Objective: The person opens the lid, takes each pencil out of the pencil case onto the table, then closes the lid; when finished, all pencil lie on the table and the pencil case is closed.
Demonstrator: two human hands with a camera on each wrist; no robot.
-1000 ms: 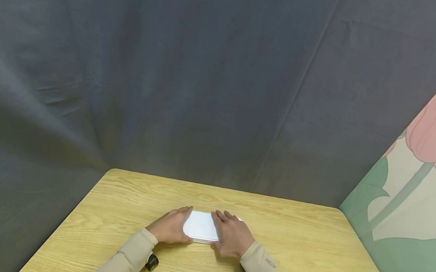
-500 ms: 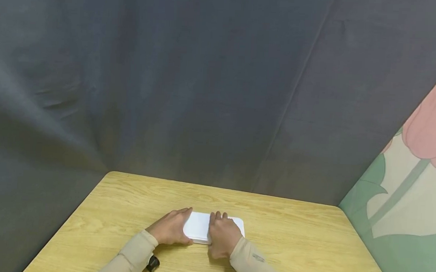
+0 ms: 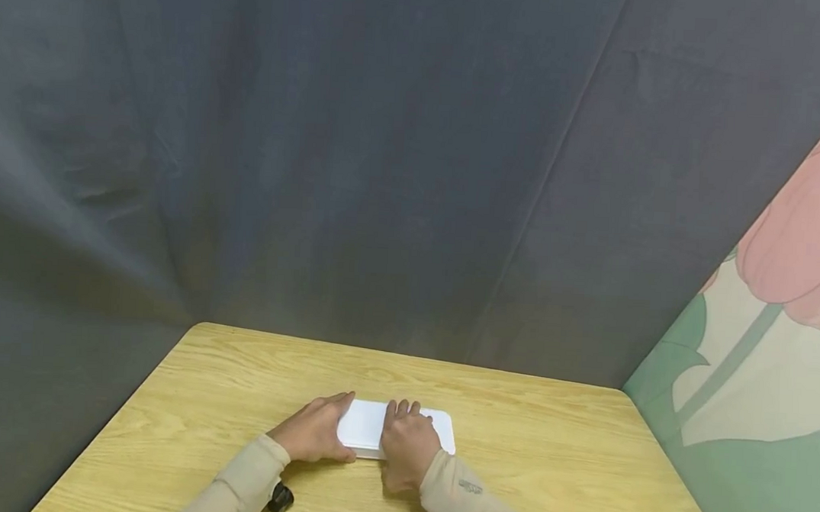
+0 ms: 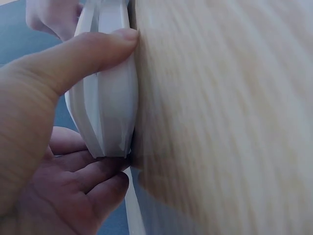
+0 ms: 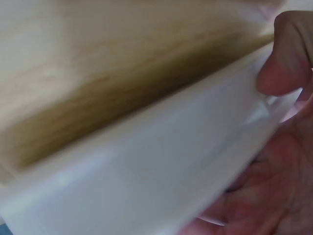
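Beige sleeves (image 3: 235,481) at bottom edge. Left hand (image 3: 314,431), lower centre, grips left end of flat white rounded-rectangle box (image 3: 361,423), thumb on near side. Right hand (image 3: 408,445), just right, holds box across its middle. Box on yellow wood-grain table (image 3: 261,364), lower centre. Dark grey curtain (image 3: 386,171) behind, upper frame.

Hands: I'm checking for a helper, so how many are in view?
2: the left hand holds the box at its left end; the right hand is over its middle. No others show.
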